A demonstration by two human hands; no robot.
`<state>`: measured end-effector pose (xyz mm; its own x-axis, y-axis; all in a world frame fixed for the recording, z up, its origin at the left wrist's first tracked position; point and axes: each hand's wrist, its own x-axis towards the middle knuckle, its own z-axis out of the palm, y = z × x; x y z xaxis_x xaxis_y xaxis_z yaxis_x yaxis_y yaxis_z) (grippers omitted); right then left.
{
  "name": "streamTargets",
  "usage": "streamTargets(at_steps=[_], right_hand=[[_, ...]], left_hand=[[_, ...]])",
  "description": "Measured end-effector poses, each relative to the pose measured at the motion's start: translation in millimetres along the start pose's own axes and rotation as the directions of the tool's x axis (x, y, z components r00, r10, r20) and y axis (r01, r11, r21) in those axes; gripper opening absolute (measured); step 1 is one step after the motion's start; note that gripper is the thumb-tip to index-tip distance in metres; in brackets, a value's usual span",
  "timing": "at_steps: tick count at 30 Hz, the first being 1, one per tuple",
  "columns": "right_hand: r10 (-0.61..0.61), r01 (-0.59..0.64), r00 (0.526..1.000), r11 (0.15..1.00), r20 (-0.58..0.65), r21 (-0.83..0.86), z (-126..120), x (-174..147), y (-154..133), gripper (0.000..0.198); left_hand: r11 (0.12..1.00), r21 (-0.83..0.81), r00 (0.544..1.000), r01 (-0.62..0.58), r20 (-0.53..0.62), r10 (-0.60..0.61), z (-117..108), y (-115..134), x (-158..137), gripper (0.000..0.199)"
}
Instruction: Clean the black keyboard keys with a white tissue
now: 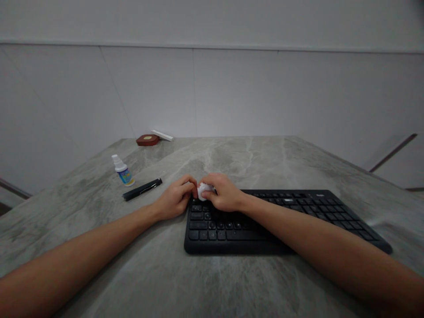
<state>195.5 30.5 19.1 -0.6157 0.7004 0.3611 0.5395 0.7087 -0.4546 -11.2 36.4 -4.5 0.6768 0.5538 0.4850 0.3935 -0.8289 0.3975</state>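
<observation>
A black keyboard (258, 247) lies flat across the tabletop, right of centre. At its upper left corner, my right hand (221, 191) pinches a crumpled white tissue (203, 191) against the keys. My left hand (175, 196) is closed at that same corner, its bent fingers and thumb gripping the keyboard's edge close beside the tissue. The exact contact of the left fingertips is partly hidden. My right forearm crosses over the middle of the keyboard and covers many of its keys.
Left of my hands lies a black pen-like stick with a clip (142, 190). Beyond it stands a white spray bottle (123, 171) with a blue label. A reddish-brown case (147, 140) and a thin white bar (163, 135) rest at the far edge, by the wall.
</observation>
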Motion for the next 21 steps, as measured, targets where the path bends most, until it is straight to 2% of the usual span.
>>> streamTargets(at_steps=[3, 9, 15, 21], right_hand=[[0.037, -0.038, 0.999, 0.997, -0.016, -0.071, -1, 1, 1, 0.011], [-0.027, 0.034, 0.998, 0.993, 0.063, -0.114, 2, 0, -4, 0.013], [0.058, -0.053, 0.998, 0.992, 0.039, -0.118, -1, 0, -7, 0.014], [0.062, -0.056, 0.996, 0.993, 0.066, -0.102, -5, -1, -7, 0.013]], left_hand=[[1.0, -0.012, 1.0, 0.002, 0.011, -0.001, 0, -1, -1, 0.028], [0.999, -0.029, 1.0, 0.014, 0.014, -0.013, 1, 1, 0, 0.026], [0.985, -0.139, 0.993, 0.106, 0.057, -0.099, -4, 5, 4, 0.025], [0.965, -0.177, 0.981, 0.194, 0.054, -0.187, -3, 8, 9, 0.019]])
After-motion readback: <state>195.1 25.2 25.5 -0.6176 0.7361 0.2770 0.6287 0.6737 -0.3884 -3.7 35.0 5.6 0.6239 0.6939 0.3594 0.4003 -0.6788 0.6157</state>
